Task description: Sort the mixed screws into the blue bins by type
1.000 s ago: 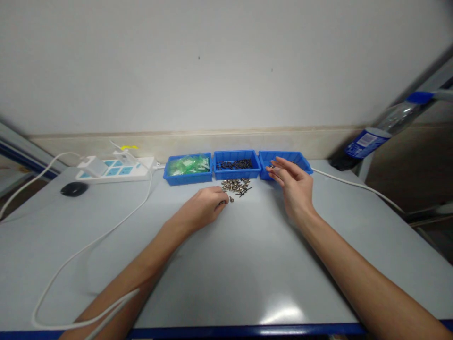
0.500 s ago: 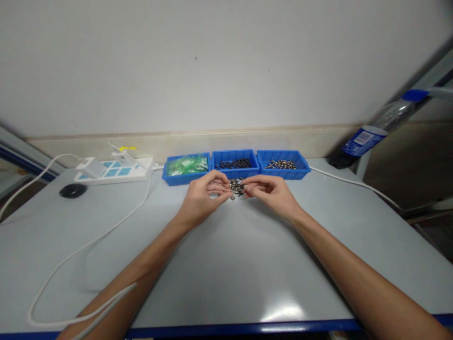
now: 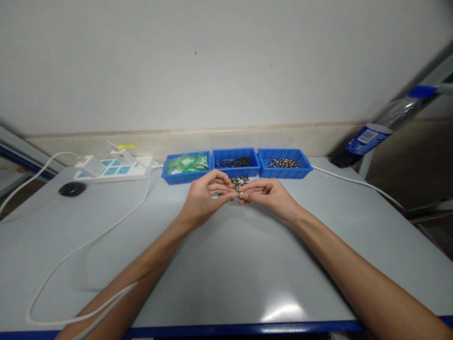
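Observation:
My left hand (image 3: pixel 211 192) and my right hand (image 3: pixel 268 194) meet at the fingertips over the grey table. Between their pinched thumbs and fingers is a small metallic piece (image 3: pixel 239 194), too small to make out fully. Just behind the fingers lies a pile of small metal parts (image 3: pixel 239 182), partly hidden by my hands. Three blue bins stand in a row beyond: the left bin (image 3: pixel 186 179) holds green and clear packets, the middle bin (image 3: pixel 235 155) dark screws, and the right bin (image 3: pixel 285 155) brass-coloured and silvery small parts.
A white power strip (image 3: pixel 136 174) with plugs and a black mouse (image 3: pixel 72 189) are at the left. White cable (image 3: pixel 102 234) loops over the table and my left forearm. A bottle (image 3: pixel 368 138) leans at the back right, beside another cable (image 3: pixel 354 182).
My right hand has moved slightly left and toward me, away from the pile. Its fingertips now meet those of my left hand at a small piece.

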Motion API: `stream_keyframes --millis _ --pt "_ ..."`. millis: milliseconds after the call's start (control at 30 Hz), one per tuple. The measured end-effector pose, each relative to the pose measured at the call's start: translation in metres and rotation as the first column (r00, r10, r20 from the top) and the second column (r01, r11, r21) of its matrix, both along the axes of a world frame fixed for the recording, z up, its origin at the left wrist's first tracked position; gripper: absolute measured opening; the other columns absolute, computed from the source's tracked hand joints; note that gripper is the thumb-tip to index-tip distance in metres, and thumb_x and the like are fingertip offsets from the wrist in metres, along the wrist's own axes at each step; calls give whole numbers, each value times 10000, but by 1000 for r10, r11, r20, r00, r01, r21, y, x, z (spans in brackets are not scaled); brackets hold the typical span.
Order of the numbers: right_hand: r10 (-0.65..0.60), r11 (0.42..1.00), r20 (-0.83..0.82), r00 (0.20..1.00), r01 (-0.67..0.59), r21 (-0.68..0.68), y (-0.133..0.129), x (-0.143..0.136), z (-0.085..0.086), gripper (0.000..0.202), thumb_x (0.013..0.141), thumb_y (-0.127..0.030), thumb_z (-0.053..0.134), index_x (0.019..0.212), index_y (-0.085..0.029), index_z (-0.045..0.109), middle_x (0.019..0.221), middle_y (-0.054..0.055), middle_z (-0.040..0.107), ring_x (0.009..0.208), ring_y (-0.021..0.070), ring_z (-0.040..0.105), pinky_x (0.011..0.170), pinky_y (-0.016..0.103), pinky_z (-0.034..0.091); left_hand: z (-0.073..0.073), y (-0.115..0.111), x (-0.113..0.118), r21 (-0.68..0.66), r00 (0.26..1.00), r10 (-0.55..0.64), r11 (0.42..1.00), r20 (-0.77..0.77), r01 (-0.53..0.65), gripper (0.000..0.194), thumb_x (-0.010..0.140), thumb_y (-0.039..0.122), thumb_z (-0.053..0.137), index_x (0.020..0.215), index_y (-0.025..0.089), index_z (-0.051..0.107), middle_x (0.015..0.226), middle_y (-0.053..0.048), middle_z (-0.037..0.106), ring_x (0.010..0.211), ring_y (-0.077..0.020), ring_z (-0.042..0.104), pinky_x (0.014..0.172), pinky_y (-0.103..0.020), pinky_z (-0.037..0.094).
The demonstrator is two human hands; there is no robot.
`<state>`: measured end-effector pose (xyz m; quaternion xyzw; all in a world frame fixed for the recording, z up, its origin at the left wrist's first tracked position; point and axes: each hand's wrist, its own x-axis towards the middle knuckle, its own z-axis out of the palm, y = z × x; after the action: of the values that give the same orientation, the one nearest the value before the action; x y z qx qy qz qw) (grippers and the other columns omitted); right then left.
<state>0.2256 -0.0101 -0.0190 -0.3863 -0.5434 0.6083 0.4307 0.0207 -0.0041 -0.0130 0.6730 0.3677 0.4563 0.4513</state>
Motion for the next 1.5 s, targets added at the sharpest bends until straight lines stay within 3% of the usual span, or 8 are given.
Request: stream_keyframes --millis 233,367,533,733,933,1133,1233,1500 --pt "-265 964 -50 963 266 11 5 5 -2 264 626 -341 897 820 -185 811 789 79 789 738 208 748 779 363 602 -12 3 -4 403 919 66 909 -389 105 165 881 196 684 1040 153 670 1005 -80 750 891 -194 722 853 -336 596" --pt "-571 796 -138 809 587 150 13 12 -6 255 687 -327 853 892 -183 803 888 84 797 833 240 760 905 442 587 -19 4 -6 504 749 114 803 -653 317 157 944 149 564 1011 164 705 1056 -86 751 1021 -234 678 935 -374 548" --pt "-745 620 -154 649 759 199 22 21 -13 338 705 -257 800 1036 -200 764 1096 84 774 1027 268 738 1018 490 535 -21 3 -3 446 608 147 812 -780 376 243 966 115 477 897 180 701 907 -62 731 961 -202 656 908 -324 533" --pt "-702 670 -127 701 710 216 20 18 -12 266 742 -286 754 994 -202 755 1002 72 783 846 235 760 872 454 602 -21 2 -2 483 598 194 792 -778 372 241 955 90 475 936 164 704 907 -75 739 924 -206 676 863 -325 545" --pt "-530 822 -42 847 525 219 11 10 -4 211 769 -320 739 925 -180 763 824 55 780 669 177 726 693 329 595 -15 0 -2 588 841 177 785 -511 192 148 936 147 585 914 161 731 918 -65 773 850 -180 728 815 -292 585" --pt "-293 944 157 943 260 202 6 5 -7 232 753 -314 748 922 -157 760 716 47 754 647 183 722 669 300 574 -12 -2 5 113 978 132 987 -161 -115 116 786 191 736 888 136 737 888 -68 787 774 -186 768 747 -280 653" --pt "-199 971 177 964 169 169 4 2 -9 273 740 -356 782 928 -158 765 747 64 767 673 193 731 683 309 575 -11 -1 8 -126 990 137 982 -46 -142 220 733 221 783 915 115 721 935 -102 782 840 -216 773 788 -314 657" --pt "-70 997 50 996 68 41 3 0 -2 382 618 -430 889 868 -156 795 749 79 777 711 209 744 737 346 588 -10 -1 12 -208 994 97 975 54 -83 356 735 246 799 1040 128 660 952 -79 743 814 -192 765 829 -346 643"
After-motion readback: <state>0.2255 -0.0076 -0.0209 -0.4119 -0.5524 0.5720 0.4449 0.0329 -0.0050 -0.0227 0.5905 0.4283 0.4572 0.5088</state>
